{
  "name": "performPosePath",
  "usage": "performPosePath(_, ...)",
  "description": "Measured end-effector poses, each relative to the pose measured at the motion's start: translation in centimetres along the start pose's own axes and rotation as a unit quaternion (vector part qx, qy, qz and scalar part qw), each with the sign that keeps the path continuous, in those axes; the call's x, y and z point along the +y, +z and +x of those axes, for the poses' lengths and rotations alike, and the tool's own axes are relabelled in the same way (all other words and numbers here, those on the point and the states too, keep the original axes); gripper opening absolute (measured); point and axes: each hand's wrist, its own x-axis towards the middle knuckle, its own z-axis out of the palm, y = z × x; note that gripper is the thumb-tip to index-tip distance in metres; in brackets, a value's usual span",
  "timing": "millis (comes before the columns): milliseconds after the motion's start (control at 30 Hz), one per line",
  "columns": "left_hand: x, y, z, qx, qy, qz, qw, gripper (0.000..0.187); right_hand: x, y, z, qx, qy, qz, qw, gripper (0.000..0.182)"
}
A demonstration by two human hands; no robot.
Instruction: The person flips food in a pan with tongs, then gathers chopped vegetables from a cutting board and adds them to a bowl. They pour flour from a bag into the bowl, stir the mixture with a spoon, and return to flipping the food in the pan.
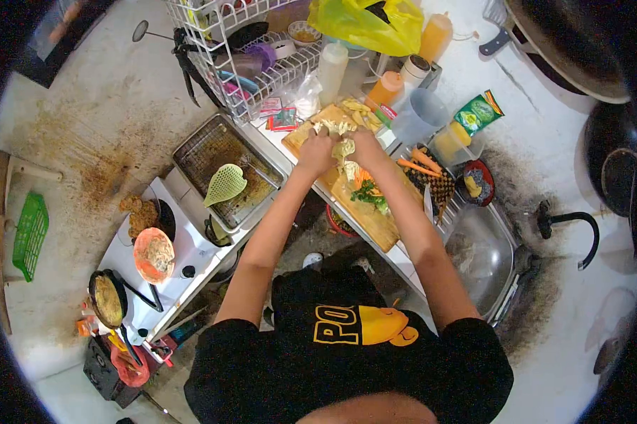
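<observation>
Both hands are over a wooden cutting board (387, 230) on the counter. My left hand (318, 152) has its fingers curled into pale shreds (334, 127) that look like cabbage. Close beside it, my right hand (364, 150) closes on the same shreds from the other side; its fingertips are partly hidden. More of the pale stuff shows between the hands. Nearer to me on the board lie shredded carrot (363, 177) and chopped green leaves (368, 194). A knife (428, 203) lies at the board's right, beside whole carrots (421, 162).
A sink (479, 244) with a black tap (571, 220) is at the right. To the left are a metal tray (195, 152) holding a green strainer (226, 184), and a stove (184, 244) with a pan (109, 299). A white rack (251, 106) and sauce bottles (385, 90) stand behind the board.
</observation>
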Motion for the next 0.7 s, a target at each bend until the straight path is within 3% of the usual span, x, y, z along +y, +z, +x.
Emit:
performPosePath(300, -2.2, 1.5, 2.4, 0.068, 0.04, -0.133, 0.988, 0.027, 0.4, -0.5, 0.8, 0.0, -0.03, 0.044, 0.999, 0.046)
performPosePath(500, -2.9, 0.1, 3.1, 0.095, 0.015, -0.18, 0.979, 0.026, 1.3, -0.4, 1.3, 0.064, -0.06, 0.092, 0.992, 0.037)
performPosePath(567, -3.9, 0.6, 4.1, 0.111, 0.009, -0.216, 0.97, 0.032, 1.4, -0.8, 1.8, 0.055, -0.027, 0.092, 0.994, 0.03)
performPosePath(667, -4.0, -0.4, 4.5, 0.132, 0.009, -0.242, 0.961, 0.033, 1.6, -2.2, 2.4, 0.061, 0.017, 0.113, 0.992, 0.033)
performPosePath(700, -3.6, -1.3, 4.2, 0.083, -0.033, -0.263, 0.961, 0.033, 2.0, -2.3, 2.4, 0.11, -0.038, 0.121, 0.986, 0.036)
